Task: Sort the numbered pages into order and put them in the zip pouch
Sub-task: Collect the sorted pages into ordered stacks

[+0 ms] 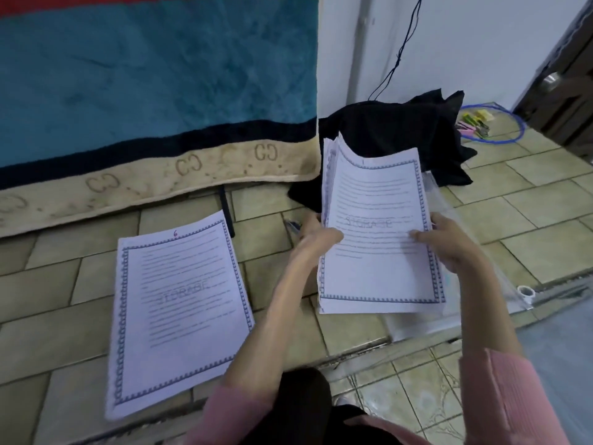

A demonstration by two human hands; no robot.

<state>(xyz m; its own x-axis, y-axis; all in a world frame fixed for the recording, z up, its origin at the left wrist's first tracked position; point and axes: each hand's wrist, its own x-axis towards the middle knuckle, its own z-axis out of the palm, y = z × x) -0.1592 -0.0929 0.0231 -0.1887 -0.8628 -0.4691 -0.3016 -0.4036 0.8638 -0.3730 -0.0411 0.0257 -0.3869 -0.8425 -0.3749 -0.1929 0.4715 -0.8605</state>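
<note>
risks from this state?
1. The white bordered page marked 6 lies apart on the tiled floor; it could be left out of the order.
2. Left hand and right hand grip the fanned white page stack loosely; sheets may slip.
3. The clear plastic zip pouch lies under the stack; opening it needs a free hand.

Paper, plush and glazed tile

We see matt white paper in the held stack of pages and the loose page on the left, a glossy clear plastic pouch at right, smooth sheeny floor tiles, a far plush pile blanket, matt black cloth, and ribbed pink knit sleeves.
</note>
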